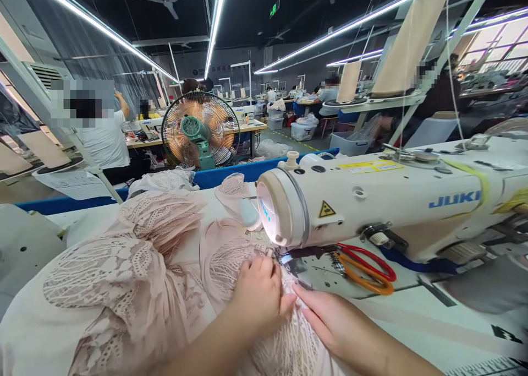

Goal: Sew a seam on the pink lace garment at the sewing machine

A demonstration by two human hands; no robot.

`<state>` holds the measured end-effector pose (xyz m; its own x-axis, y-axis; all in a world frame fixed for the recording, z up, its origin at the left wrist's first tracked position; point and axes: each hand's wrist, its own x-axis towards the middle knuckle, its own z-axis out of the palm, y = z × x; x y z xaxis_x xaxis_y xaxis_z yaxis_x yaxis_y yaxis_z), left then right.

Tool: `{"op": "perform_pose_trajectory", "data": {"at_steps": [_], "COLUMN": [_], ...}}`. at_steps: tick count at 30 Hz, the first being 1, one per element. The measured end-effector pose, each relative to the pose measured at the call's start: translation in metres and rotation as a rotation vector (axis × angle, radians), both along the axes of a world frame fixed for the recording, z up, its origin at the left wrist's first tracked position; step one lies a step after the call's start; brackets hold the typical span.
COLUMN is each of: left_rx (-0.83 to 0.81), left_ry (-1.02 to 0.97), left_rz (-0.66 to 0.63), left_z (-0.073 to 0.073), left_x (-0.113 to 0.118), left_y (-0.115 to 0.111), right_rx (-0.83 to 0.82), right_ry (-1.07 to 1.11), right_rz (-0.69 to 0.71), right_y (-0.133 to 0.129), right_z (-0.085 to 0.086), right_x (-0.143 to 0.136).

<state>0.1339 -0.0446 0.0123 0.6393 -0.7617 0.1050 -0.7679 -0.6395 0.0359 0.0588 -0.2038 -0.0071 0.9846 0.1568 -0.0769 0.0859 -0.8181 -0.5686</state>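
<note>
A white sewing machine (330, 200) lettered JUKI fills the right side, its lamp lit over the needle area. Pale pink lace fabric (289, 343) runs from under the machine's head toward me. My left hand (259, 290) lies on the lace just left of the needle area, fingers curled down onto it. Close by on the right, my right hand (334, 318) pinches the lace edge between thumb and fingers. The needle and presser foot are mostly hidden behind the machine head and my left hand.
Scissors with red and orange handles (367, 268) lie on the machine bed. A heap of pink lace pieces (132, 277) covers the table's left. Behind stand a blue bin edge (231, 172) and a large fan (200, 131). Thread cones (408, 45) rise at right; other people sit farther back.
</note>
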Motion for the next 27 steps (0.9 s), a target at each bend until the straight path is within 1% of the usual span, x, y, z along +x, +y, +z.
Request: {"op": "perform_pose_trajectory", "data": {"at_steps": [3,7,10,13,20,24,27], "left_rx": [0.002,0.004,-0.004,-0.005,-0.013,-0.008,-0.016], "left_ry": [0.016,0.015,0.013,0.018,0.023,0.05,0.081], "left_rz": [0.002,0.011,0.014,0.017,0.024,0.039,0.058], "left_z": [0.002,0.004,0.003,0.001,0.003,0.006,0.007], "left_x": [-0.001,-0.001,0.0,0.001,0.003,0.006,0.009], "left_y": [0.0,-0.001,-0.002,-0.002,-0.002,-0.002,0.0], "right_rx": [-0.029,-0.009,0.008,0.019,-0.007,-0.007,-0.046], "right_ry": [0.004,-0.003,-0.025,-0.059,-0.118,-0.133,-0.126], "right_rz": [0.004,0.01,0.007,0.014,-0.027,-0.054,-0.093], "right_y": [-0.001,-0.001,0.0,-0.001,-0.004,-0.004,-0.003], "right_z": [-0.002,-0.002,-0.002,-0.006,-0.019,-0.02,-0.018], "right_x": [-0.001,0.0,0.003,0.005,0.008,0.009,0.008]}}
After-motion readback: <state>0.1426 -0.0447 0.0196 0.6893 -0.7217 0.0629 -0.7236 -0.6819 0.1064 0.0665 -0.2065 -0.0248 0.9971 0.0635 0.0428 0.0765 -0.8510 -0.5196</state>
